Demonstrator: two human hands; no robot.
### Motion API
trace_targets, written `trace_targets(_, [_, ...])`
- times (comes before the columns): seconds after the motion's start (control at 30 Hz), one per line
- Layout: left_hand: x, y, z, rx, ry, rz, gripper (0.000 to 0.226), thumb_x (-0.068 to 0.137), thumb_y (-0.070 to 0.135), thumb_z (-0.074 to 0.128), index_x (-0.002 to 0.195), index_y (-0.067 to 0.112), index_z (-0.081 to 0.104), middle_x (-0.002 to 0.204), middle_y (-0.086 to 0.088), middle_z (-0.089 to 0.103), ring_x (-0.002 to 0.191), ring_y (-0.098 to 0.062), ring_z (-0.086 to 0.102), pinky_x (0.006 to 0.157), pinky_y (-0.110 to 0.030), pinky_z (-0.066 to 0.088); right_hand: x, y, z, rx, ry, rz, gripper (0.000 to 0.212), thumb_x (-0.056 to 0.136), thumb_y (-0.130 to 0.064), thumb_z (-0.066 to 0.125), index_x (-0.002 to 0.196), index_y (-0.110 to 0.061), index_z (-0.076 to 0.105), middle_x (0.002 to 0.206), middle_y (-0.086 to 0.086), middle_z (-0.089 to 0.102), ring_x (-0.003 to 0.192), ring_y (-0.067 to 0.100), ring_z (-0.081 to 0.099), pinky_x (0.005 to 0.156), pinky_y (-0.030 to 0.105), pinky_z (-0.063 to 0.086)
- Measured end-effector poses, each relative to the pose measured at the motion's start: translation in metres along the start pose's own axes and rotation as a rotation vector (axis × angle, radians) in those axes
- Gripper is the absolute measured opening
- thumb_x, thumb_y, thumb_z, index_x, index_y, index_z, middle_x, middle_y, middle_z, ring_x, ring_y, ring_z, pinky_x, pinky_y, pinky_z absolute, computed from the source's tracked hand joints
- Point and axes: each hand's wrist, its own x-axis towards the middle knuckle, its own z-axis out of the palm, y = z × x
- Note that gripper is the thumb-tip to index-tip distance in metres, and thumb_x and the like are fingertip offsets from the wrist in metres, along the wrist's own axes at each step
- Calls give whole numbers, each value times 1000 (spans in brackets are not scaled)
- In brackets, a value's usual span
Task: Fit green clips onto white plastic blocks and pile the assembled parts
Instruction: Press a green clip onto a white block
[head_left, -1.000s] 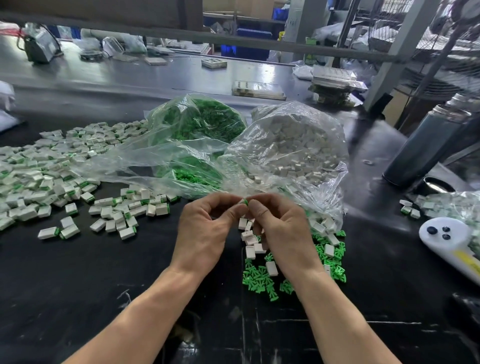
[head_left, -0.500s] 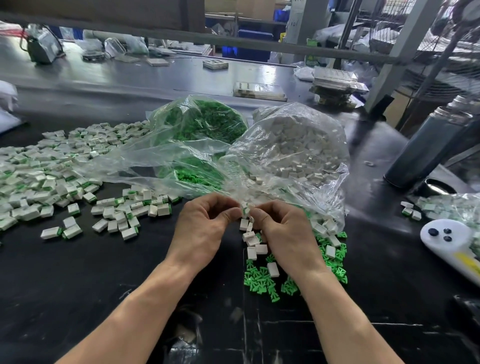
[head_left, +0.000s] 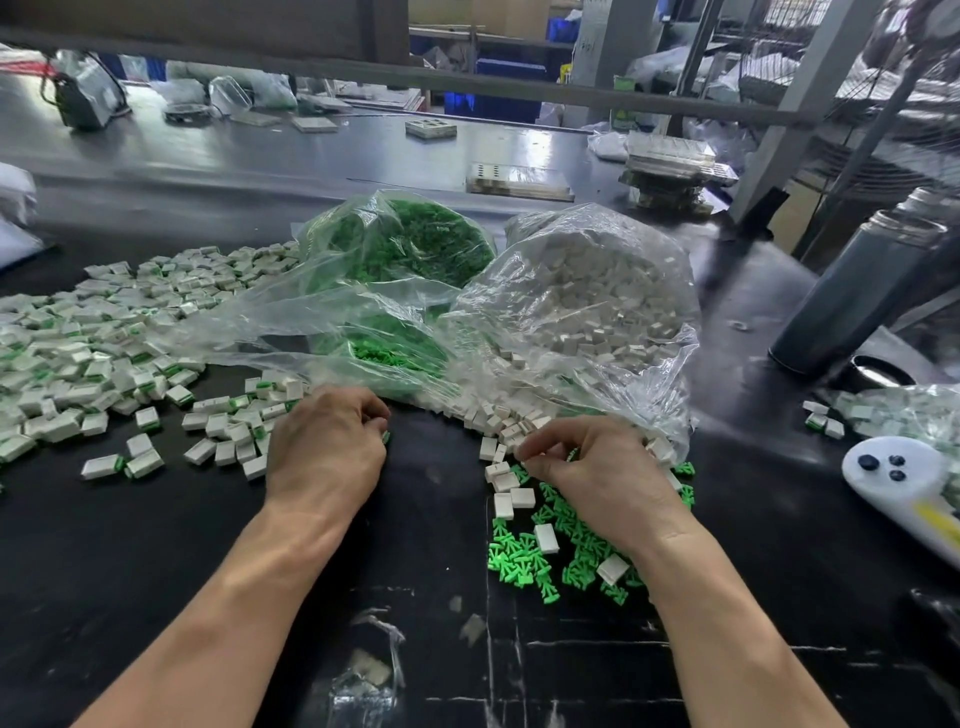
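Left hand (head_left: 326, 451) sits at the near edge of the assembled pile (head_left: 88, 358), fingers curled under the palm; a sliver of green at their tips (head_left: 385, 437) suggests an assembled part is held, but the knuckles hide the grasp, so cannot tell for certain. Right hand (head_left: 597, 475) rests over the loose stock, fingertips pinching a small white block at the mouth of the clear bag of white blocks (head_left: 587, 306). Loose green clips (head_left: 524, 558) lie directly beneath and toward the wrist of the right hand, touching scattered white blocks (head_left: 546, 538); right hand is clearly nearer. Clips are flat, T-shaped with prongs, glossy moulded plastic, long axes pointing every way. Blocks are rectangular, matte, hard-edged. Bag of green clips (head_left: 410, 249) lies behind, film crinkled. Desk (head_left: 156, 545) is black, scuffed. Likely next: release left, pick a clip with right.
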Motion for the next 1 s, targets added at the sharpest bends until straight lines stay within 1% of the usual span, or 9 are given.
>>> trace_targets(0.1, [-1,0,0,90,60,64,14,95,18,70,102,27,78,108,-3,69,108,-29,62,97,-42,46,-2,0,-1,-65,-49,-1,21,96,-22,74,91,-42,79,94,-28,64,83,-18,60,61,-5,39])
trace_targets(0.2, [-7,7,4,85,82,177,16,95,16,68,105,24,77,104,-3,67,105,-28,60,95,-41,40,-3,-1,-2,-132,-79,9,22,97,-28,73,94,-49,76,96,-30,61,80,-12,60,57,1,40])
trace_targets(0.33, [-14,16,13,81,4,224,14,98,26,68,109,28,76,104,5,63,110,-20,56,98,-37,36,-3,-1,-1,-135,-84,2,21,98,-28,71,96,-49,75,100,-28,60,92,-8,58,71,8,38])
trace_targets(0.43, [-20,22,18,-26,-67,270,14,99,28,68,111,30,76,106,8,62,112,-17,57,103,-37,40,-2,-2,1,-143,-89,-6,20,100,-26,69,102,-44,77,108,-24,60,100,-4,58,82,13,43])
trace_targets(0.57, [-26,29,26,-32,-92,308,23,100,25,65,122,27,72,124,6,62,121,-19,53,109,-41,41,-1,-2,3,-217,-83,-17,21,101,-25,67,110,-42,77,117,-20,62,110,4,60,102,27,49])
trace_targets(0.63, [-25,28,29,21,-89,284,30,100,24,63,131,24,65,135,3,58,127,-21,51,110,-37,37,0,-1,4,-232,-78,-17,21,100,-26,68,110,-43,77,114,-21,62,108,4,60,102,29,50])
trace_targets(0.73, [-22,26,31,73,-117,242,40,101,22,60,140,17,54,148,-2,49,135,-24,46,115,-40,33,1,0,5,-238,-63,-19,19,98,-27,71,108,-41,78,106,-23,60,107,6,61,103,34,52])
trace_targets(0.9, [-21,26,33,41,-144,270,35,100,16,59,135,15,56,141,-2,52,127,-26,55,109,-38,36,2,-2,8,-232,-44,-21,15,93,-32,75,104,-42,79,99,-26,61,100,5,64,99,37,55])
trace_targets(1.0, [-21,26,32,29,-152,293,39,100,14,59,139,19,56,143,0,53,132,-23,52,111,-37,35,2,-2,8,-256,-45,-26,14,92,-37,76,105,-43,78,95,-27,59,97,3,62,98,36,55])
